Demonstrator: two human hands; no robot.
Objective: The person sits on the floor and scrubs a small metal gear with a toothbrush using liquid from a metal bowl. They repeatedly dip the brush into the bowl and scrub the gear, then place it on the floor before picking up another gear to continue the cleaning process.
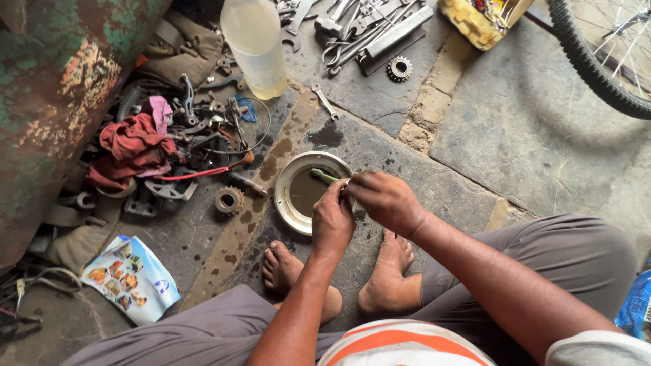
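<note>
I squat barefoot on a stone floor. My left hand (331, 220) and my right hand (384, 198) meet over the right rim of a shallow round metal dish (285, 173) that holds dark liquid. A green-handled brush (324, 177) sticks out from between my hands over the dish. My right hand's fingers close on a small part at the dish's edge; the part itself is mostly hidden, and I cannot tell which hand grips the brush.
A plastic bottle of pale liquid (255, 44) stands behind the dish. Wrenches and tools (359, 30), a sprocket (399, 68) and a bicycle wheel (597, 57) lie further back. At the left are red rags (132, 146), scrap parts, a freewheel (228, 200) and a printed leaflet (129, 278).
</note>
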